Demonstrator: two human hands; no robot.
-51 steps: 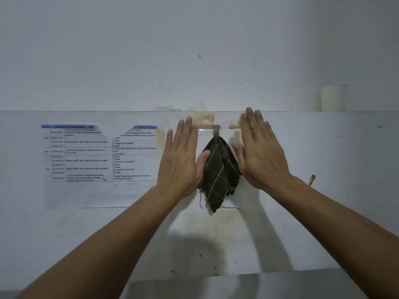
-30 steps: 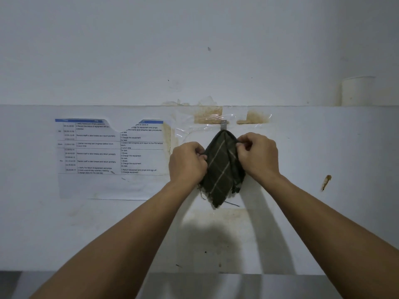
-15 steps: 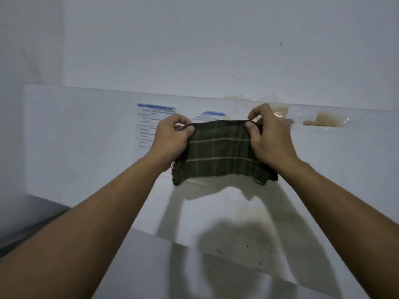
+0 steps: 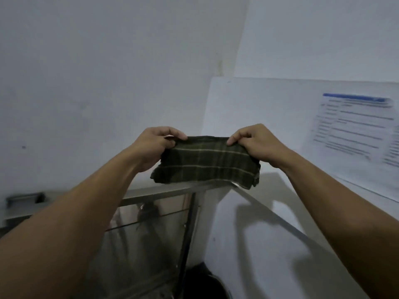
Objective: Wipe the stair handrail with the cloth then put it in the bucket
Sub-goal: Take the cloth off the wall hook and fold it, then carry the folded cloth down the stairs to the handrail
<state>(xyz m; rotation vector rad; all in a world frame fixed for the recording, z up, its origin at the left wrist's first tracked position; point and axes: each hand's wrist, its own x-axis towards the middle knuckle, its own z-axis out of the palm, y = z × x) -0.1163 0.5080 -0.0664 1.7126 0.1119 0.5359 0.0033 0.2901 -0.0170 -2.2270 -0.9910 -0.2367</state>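
Note:
A dark green checked cloth (image 4: 205, 162) is stretched flat between both hands in the middle of the head view. My left hand (image 4: 154, 145) pinches its upper left corner and my right hand (image 4: 257, 143) pinches its upper right corner. Just below the cloth runs a metal handrail (image 4: 164, 192), flat-topped, going left to right and then turning down toward the lower right (image 4: 278, 219). A dark round shape (image 4: 203, 281) sits at the bottom centre; whether it is the bucket is unclear.
Glass panels and a dark metal post (image 4: 187, 234) stand under the handrail. A printed schedule sheet (image 4: 354, 126) hangs on the white board at the right. White walls meet in a corner behind the cloth. A small grey bracket (image 4: 24, 198) sits at the far left.
Both hands took the cloth off its wall hook and spread it out. The view has swung left, so the schedule sheet is now at the right and the handrail has appeared below.

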